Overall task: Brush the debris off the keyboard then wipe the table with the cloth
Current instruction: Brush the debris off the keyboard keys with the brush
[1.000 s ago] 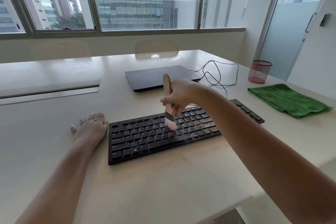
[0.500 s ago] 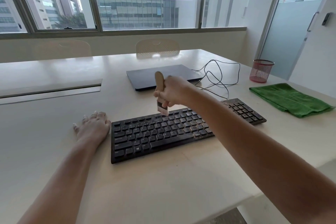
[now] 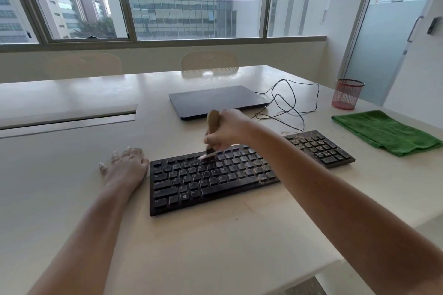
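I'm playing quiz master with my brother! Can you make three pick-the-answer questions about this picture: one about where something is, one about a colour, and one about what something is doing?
1. Where does the left hand rest?
A. On the table by the keyboard's left end
B. On the laptop
C. On the cloth

2. What colour is the cloth?
A. Blue
B. Green
C. White

3. How is the laptop?
A. Open
B. Standing on its edge
C. Closed flat

Answers: 1 A, the hand lies flat on the table beside the keyboard. 2 B, the folded cloth is plainly green. 3 C, its lid is down and it lies flat.
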